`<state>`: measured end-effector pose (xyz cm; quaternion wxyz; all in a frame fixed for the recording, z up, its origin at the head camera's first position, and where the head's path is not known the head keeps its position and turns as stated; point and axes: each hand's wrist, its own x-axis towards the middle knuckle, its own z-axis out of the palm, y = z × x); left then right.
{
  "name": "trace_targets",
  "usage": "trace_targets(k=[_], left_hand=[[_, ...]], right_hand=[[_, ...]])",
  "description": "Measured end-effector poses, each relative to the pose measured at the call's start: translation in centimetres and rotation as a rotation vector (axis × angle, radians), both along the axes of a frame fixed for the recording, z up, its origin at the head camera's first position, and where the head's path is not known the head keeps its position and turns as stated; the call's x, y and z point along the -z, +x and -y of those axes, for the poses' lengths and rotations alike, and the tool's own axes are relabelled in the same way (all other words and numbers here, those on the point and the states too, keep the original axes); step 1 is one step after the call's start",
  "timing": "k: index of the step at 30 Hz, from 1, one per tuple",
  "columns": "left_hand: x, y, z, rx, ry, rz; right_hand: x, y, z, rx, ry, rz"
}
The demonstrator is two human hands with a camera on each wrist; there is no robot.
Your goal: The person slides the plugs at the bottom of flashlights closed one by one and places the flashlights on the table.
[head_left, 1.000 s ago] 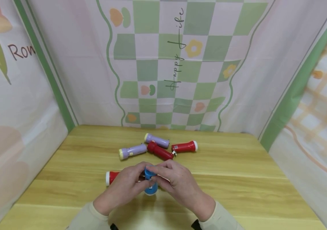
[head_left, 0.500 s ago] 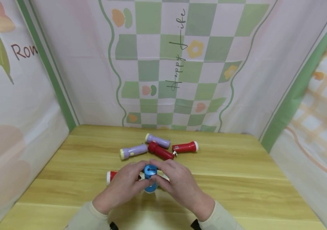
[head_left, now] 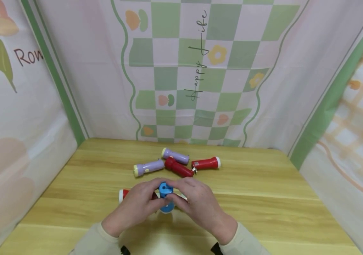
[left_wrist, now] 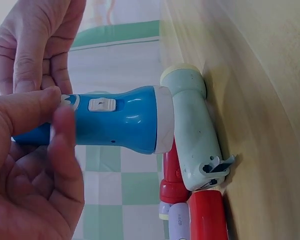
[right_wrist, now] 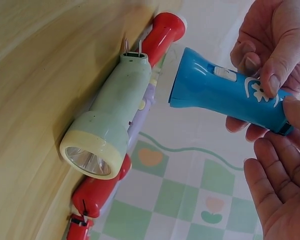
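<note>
A blue flashlight [head_left: 167, 206] with a white switch and white rim is held above the table, its lens end pointing down. My left hand [head_left: 137, 203] grips its body, the thumb lying on the white pattern, as the right wrist view shows. My right hand [head_left: 199, 203] pinches the tail end between thumb and finger, its other fingers loosely bent. The tail face shows a dark slot. Close beyond the held one, a mint-green flashlight [right_wrist: 110, 95] with metal prongs sticking out lies on the table; the hands mostly hide it in the head view. A red flashlight [head_left: 123, 194] lies partly behind my left hand.
Farther back on the wooden table [head_left: 264, 198] lie two purple flashlights, one at the left [head_left: 148, 167] and another purple flashlight [head_left: 176, 156] behind. A dark red flashlight [head_left: 178, 167] and a red flashlight [head_left: 206, 163] are beside them. Patterned curtains [head_left: 105, 71] enclose the table.
The blue flashlight has tilted so its tail face with the slot shows from above. My right fingers have shifted off the top of the tail toward its side. The other flashlights stay put.
</note>
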<state>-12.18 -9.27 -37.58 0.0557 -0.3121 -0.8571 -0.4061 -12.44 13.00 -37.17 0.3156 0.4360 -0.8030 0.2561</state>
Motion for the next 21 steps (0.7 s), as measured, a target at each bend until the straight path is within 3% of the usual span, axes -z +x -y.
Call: trace_targets(k=[10,16,21], left_hand=[[-0.1,-0.01,-0.05,0.026,0.083,0.127],[-0.24,0.03,-0.08,0.019,0.099,0.143],[-0.21,-0.02,-0.05,-0.009,0.081,0.117]], right_hand=[[0.05,0.06,0.28,0.028,-0.005,0.029],[0.0,-0.09,0.34,0.02,-0.009,-0.013],[-0.16,-0.14,0.5,0.014,-0.012,-0.018]])
